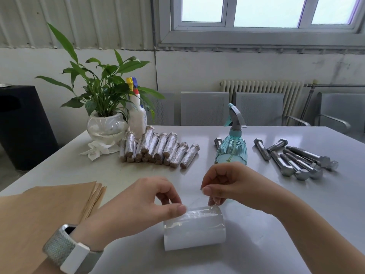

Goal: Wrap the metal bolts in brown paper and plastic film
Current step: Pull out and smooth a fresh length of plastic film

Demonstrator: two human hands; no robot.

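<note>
A roll of clear plastic film (194,228) lies on its side on the white table (266,224) in front of me. My left hand (142,200) holds the roll's left end, thumb on top of it. My right hand (227,184) pinches the loose edge of the film just above the roll's right end. Several bare metal bolts (296,158) lie in a heap at the right. Several wrapped bolts (158,149), covered in film with brown paper ends, lie in a row at the back middle. A stack of brown paper sheets (39,210) lies at the front left.
A teal spray bottle (231,147) stands just behind my right hand, with one bolt (217,142) to its left. A potted plant in a white bowl (106,125), a white spray bottle (137,113) and a crumpled tissue (97,149) sit at the back left. Chairs stand beyond the table.
</note>
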